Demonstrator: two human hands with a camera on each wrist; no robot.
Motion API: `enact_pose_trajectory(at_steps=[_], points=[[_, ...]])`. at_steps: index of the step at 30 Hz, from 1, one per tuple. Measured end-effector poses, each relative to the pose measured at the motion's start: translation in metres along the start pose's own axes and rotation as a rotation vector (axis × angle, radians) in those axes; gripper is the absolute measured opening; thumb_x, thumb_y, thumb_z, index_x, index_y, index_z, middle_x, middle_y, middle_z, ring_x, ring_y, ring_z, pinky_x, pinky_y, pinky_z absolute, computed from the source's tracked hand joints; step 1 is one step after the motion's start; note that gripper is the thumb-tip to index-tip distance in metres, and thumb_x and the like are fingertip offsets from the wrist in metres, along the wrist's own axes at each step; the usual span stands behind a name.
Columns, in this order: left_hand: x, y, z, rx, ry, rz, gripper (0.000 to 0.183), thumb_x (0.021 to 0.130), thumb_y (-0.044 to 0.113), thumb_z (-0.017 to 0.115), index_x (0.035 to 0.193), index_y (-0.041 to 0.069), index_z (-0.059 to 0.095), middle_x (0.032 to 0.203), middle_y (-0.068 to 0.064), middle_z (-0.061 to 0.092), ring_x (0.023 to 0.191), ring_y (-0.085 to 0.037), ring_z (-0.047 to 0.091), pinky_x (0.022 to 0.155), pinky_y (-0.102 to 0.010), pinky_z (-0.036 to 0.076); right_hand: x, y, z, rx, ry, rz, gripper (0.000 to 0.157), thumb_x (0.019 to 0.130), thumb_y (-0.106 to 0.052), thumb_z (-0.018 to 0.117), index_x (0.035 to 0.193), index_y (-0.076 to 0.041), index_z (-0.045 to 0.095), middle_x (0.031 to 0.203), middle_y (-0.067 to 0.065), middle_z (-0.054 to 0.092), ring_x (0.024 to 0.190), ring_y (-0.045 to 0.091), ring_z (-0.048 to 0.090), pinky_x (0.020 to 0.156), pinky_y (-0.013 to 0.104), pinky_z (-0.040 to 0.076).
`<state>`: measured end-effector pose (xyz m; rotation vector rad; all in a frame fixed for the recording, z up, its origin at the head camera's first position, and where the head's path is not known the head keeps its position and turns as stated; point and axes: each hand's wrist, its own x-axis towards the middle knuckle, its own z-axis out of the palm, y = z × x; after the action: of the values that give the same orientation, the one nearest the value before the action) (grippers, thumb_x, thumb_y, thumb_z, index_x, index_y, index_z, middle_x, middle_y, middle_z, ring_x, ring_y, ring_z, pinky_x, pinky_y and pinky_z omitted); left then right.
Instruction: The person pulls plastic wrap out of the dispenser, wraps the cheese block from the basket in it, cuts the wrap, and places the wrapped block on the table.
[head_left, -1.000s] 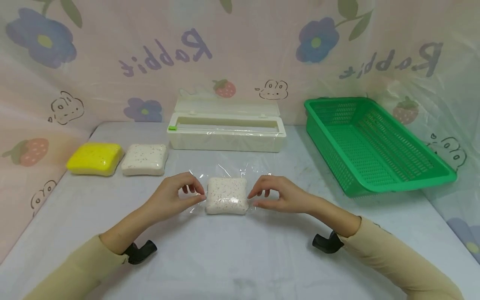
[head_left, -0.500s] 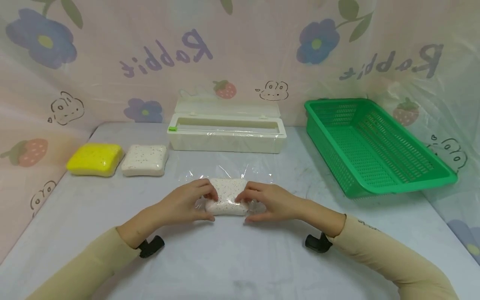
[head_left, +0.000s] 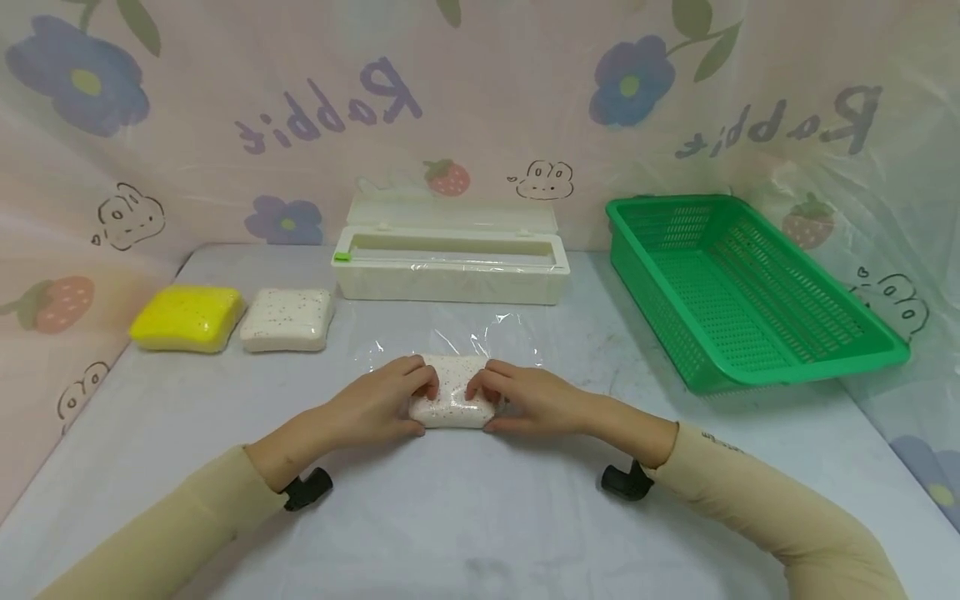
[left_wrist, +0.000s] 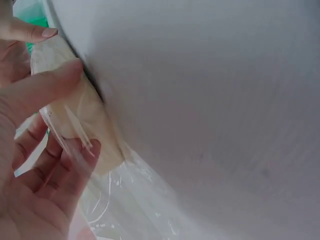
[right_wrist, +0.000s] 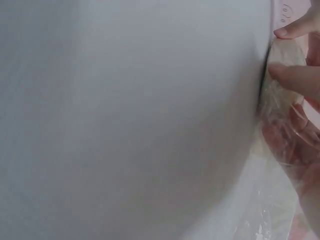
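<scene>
A white block (head_left: 453, 410) with dark speckles and rounded corners, perhaps a sponge or soap, lies at the middle of the table. Clear cling film (head_left: 450, 337) shows behind it and, in the left wrist view, stretches over its end. My left hand (head_left: 375, 404) grips the block's left end, thumb on the near side and fingers curled over the top. At the opposite end my right hand (head_left: 540, 404) holds it the same way. Film (right_wrist: 275, 107) bunches under the right fingers in the right wrist view. The block's underside is hidden.
A yellow block (head_left: 187, 318) and a second speckled white block (head_left: 288, 319) stand at the back left. Behind the hands is a white cling film box (head_left: 450, 283), lid raised, with a green slider (head_left: 342, 257). A green basket (head_left: 750, 367) occupies the right.
Both hands have come inward from beside the block onto its two ends. Their fingers now curl over its top, and in the last half second they have closed in slightly more.
</scene>
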<state>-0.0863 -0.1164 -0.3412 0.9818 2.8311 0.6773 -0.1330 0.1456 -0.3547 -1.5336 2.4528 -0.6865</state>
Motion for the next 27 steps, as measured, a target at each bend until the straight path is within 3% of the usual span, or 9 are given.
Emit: enact_pose_trajectory(at_steps=[5,12,19,27], points=[[-0.002,-0.005,-0.005,-0.102,0.081,-0.012,0.035,0.074,0.013,0.082,0.1,0.016,0.058,0.099,0.008,0.053,0.091,-0.009,0.053,0.081,-0.027,0.049,0.002,0.001,-0.007,0.11,0.067,0.003,0.033,0.085,-0.016,0.073,0.115,-0.015,0.058,0.097,-0.005,0.057,0.087,0.008,0.057,0.074,0.02,0.053],[0.0,-0.01,-0.011,-0.263,0.254,0.061,0.032,0.079,0.008,0.078,0.106,0.006,0.063,0.104,-0.001,0.06,0.097,-0.016,0.06,0.084,-0.03,0.054,0.006,0.012,-0.016,0.249,0.25,-0.029,0.032,0.084,-0.012,0.073,0.114,-0.007,0.062,0.093,0.001,0.063,0.084,0.013,0.06,0.072,0.027,0.055],[0.007,-0.014,-0.013,-0.225,0.317,0.019,0.045,0.076,0.01,0.08,0.116,0.005,0.061,0.111,-0.004,0.059,0.1,-0.02,0.059,0.087,-0.037,0.051,0.009,0.018,-0.023,0.285,0.354,0.087,0.025,0.085,-0.013,0.072,0.108,-0.006,0.064,0.097,0.002,0.068,0.085,0.012,0.063,0.073,0.027,0.054],[0.025,-0.021,-0.014,-0.236,0.382,-0.094,0.045,0.086,0.009,0.071,0.126,-0.002,0.056,0.115,-0.016,0.063,0.1,-0.028,0.062,0.087,-0.041,0.053,0.022,0.029,-0.028,0.269,0.444,0.19,0.017,0.091,-0.016,0.066,0.105,-0.007,0.067,0.1,0.004,0.071,0.085,0.013,0.067,0.074,0.026,0.055]])
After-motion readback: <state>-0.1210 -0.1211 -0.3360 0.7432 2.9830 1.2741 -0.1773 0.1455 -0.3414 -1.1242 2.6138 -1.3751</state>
